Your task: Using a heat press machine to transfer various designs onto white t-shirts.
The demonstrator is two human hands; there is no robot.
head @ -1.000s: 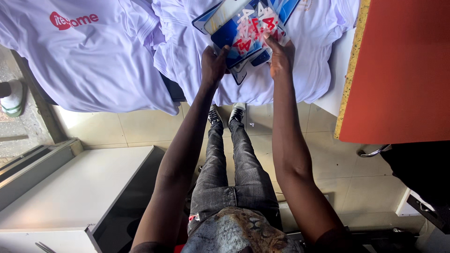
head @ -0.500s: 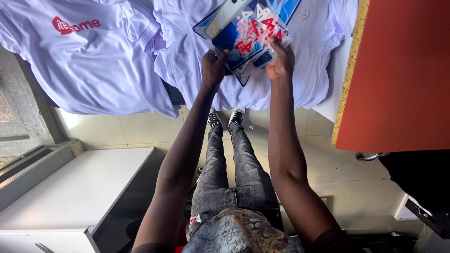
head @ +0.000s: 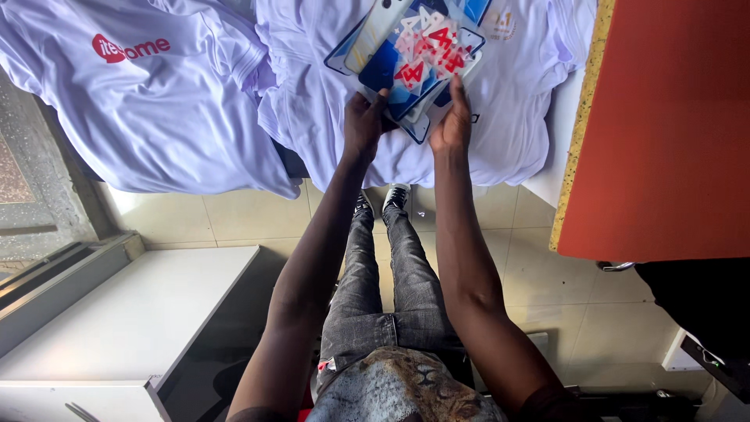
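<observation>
- A plain orange-red flat panel with a speckled yellowish edge (head: 664,133) fills the upper right of the frame.
- A white short-sleeved shirt with a red printed mark on its chest (head: 133,94) lies spread in the upper left; its hem hangs over the edge of the surface.
- A second white shirt (head: 516,117), spread flat at the top centre, lies just beside the first one and under the sheets.
- A white cabinet top with a dark front edge (head: 117,328) sits in the lower left, above a floor of pale cream tiles (head: 234,215).
- The person's grey jeans (head: 383,289) and black-and-white shoes (head: 394,197) show in the middle, between the two forearms.
- A stack of glossy blue-and-white printed sheets topped with red-and-white cut shapes (head: 418,59) rests on the second shirt at the top centre, tilted on a diagonal.
- The left hand (head: 363,125) pinches the lower left edge of the stack, thumb on top.
- The right hand (head: 451,125) grips the stack's lower right edge, fingers pressed on its face. The hands are apart, each clamped on the same stack.
</observation>
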